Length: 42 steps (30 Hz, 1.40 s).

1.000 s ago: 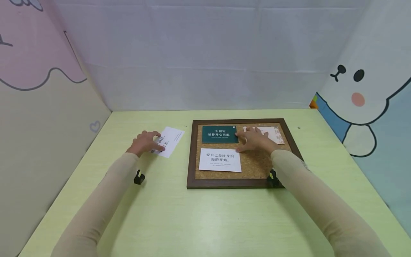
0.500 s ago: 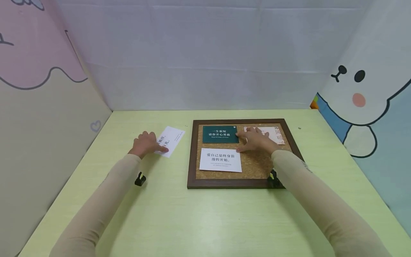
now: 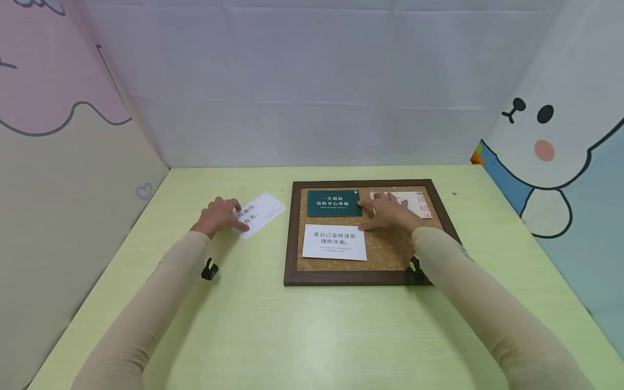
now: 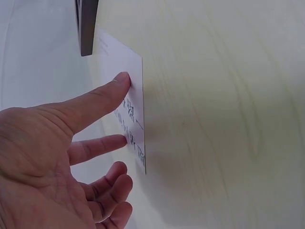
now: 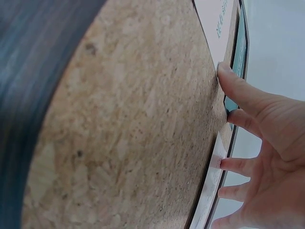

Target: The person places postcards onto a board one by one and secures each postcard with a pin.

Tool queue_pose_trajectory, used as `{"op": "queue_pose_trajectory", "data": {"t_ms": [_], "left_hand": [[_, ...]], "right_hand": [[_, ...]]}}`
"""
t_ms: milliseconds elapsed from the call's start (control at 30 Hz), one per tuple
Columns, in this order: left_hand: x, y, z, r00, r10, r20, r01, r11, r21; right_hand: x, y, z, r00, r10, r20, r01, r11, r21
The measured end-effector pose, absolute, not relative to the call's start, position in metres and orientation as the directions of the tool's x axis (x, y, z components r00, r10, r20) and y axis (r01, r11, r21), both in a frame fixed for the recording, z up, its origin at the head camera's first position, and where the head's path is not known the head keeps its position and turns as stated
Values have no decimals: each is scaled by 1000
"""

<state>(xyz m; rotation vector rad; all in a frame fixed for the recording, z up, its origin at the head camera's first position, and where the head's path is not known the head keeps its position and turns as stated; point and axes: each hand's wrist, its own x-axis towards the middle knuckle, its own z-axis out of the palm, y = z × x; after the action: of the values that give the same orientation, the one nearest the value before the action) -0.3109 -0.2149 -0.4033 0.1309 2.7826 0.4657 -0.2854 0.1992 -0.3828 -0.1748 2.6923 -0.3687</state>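
Observation:
My left hand (image 3: 218, 215) is over a white card (image 3: 265, 208) with black printed characters, which lies slanted on the table left of a framed corkboard (image 3: 387, 252). In the left wrist view, the thumb and index finger press the card's printed face while the other fingers bend loosely. On the corkboard my right hand (image 3: 388, 211) rests with fingers spread. Its thumb touches the corner of a white lettered card (image 3: 334, 252), its index fingertip meets the edge of a green card (image 3: 335, 203), and other fingers reach over a pale card (image 3: 415, 201), partly covering it.
A dark brown frame (image 3: 341, 279) borders the corkboard, raised above the pale table (image 3: 312, 336). A small shiny pin (image 3: 356, 192) shows at the green card's upper right corner. A white sheet hangs behind, with cartoon-printed panels on both sides.
The card under my left hand has turned clockwise on the table. The left fingers shifted right and came back left. My right hand has stayed in place on the corkboard.

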Motion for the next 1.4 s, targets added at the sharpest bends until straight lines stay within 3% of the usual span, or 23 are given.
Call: {"op": "queue_pose_trajectory", "data": {"t_ms": [967, 1400], "left_hand": [[-305, -236, -407, -942, 67, -330, -49, 942, 331], [-313, -241, -409, -928, 56, -369, -121, 890, 439]], "right_hand": [[-286, 200, -385, -907, -184, -378, -75, 955, -285], [-287, 201, -386, -907, -189, -376, -84, 957, -279]]}}
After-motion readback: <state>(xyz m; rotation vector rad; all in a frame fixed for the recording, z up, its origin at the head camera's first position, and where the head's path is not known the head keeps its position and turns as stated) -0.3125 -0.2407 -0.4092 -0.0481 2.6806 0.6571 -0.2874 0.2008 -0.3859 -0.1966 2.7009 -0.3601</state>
